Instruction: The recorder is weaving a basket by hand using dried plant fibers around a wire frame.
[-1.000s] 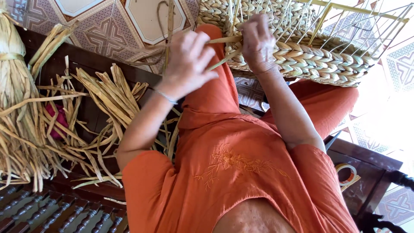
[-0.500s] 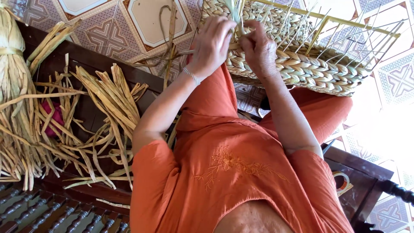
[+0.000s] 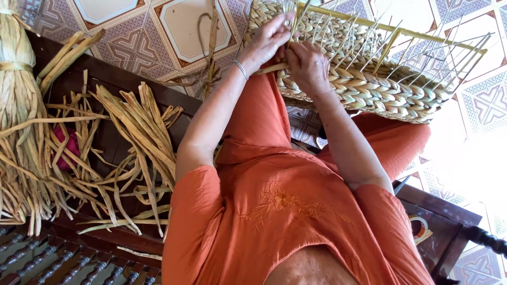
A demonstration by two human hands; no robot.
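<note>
A half-woven straw basket (image 3: pixel 380 92) on a thin yellow wire frame (image 3: pixel 422 37) rests on my orange-clad knees. My left hand (image 3: pixel 269 39), with a thin bracelet on its wrist, pinches a flat straw strand (image 3: pixel 272 68) at the basket's near-left corner. My right hand (image 3: pixel 309 66) lies right beside it, fingers curled against the braided wall and gripping the weave. The two hands touch each other. Their fingertips are partly hidden among the upright wires.
Loose dried straw strips (image 3: pixel 137 137) lie spread over a dark wooden bench (image 3: pixel 105 79) at my left, with a tied straw bundle (image 3: pixel 18 79) and a pink object (image 3: pixel 66 148) among them. Patterned floor tiles (image 3: pixel 174 31) lie beyond. A dark wooden armrest (image 3: pixel 449 221) is at my right.
My left hand has risen from above my lap to the basket's corner and closed on a strand. My right hand has stayed on the weave, and the view has shifted slightly.
</note>
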